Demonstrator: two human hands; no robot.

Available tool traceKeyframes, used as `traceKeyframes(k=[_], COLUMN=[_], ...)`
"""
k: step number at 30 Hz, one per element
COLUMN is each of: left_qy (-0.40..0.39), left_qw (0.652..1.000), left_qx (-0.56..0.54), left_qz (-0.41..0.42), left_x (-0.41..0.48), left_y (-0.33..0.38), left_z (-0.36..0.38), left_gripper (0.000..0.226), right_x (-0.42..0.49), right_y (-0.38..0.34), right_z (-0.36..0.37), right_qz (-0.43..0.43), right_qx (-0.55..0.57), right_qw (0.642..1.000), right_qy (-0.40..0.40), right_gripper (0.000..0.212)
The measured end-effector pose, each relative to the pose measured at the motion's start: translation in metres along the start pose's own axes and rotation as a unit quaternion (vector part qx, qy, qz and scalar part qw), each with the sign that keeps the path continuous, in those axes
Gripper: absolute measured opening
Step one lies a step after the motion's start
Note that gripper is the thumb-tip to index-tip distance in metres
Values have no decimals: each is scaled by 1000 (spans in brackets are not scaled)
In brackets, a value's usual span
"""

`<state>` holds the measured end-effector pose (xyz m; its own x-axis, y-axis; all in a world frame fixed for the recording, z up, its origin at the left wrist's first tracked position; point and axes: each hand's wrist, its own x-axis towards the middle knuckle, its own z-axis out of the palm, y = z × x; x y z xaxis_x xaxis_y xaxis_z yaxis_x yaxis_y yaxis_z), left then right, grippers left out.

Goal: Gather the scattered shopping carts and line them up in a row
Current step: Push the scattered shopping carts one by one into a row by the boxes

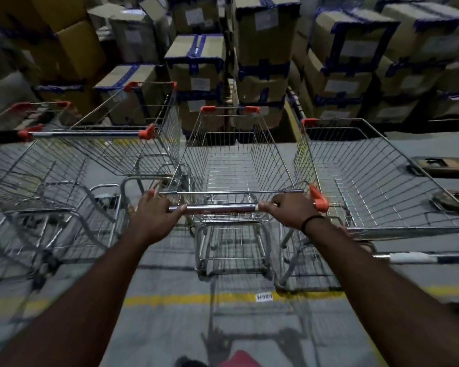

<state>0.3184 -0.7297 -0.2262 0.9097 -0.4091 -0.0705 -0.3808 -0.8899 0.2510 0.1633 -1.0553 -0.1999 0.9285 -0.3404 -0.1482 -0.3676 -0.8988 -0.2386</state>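
A wire shopping cart (231, 165) with orange corner caps stands straight in front of me, empty. My left hand (154, 213) grips the left end of its chrome handle bar (220, 208); my right hand (289, 210) grips the right end. Another empty cart (133, 139) stands close on its left, with a further cart (24, 165) beyond it at the far left. On the right stands one more cart (368, 176), its basket nearly touching the one I hold. All face the boxes.
Stacks of cardboard boxes (263, 62) with blue tape fill the wall ahead of the carts. A yellow floor line (191, 299) crosses the grey floor under my arms. A flat dark object (440, 165) lies on the floor at the far right.
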Motion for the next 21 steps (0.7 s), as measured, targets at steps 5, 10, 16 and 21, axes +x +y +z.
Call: traceKeyframes(k=[5,10,16,21], left_qy=[2,11,23,25], left_qw=[1000,1000,1000,999], left_qx=[1,-9,-8,9], left_qz=[6,4,11,18], left_x=[-25,-54,-71,-82], left_y=[-7,-8,-19,-28], left_z=[-4,-6,-3,-2], left_gripper=[71,60,61,62], right_x=[-17,-35,-53,-68], right_y=[-6,-10,-17,-22], right_z=[8,15,19,27], right_qz=[-13,-18,-29,-27], right_qx=[6,14,-3,5], right_qw=[1000,1000,1000,1000], right_qy=[-6,0,4,14], right_gripper=[57,69,59,77])
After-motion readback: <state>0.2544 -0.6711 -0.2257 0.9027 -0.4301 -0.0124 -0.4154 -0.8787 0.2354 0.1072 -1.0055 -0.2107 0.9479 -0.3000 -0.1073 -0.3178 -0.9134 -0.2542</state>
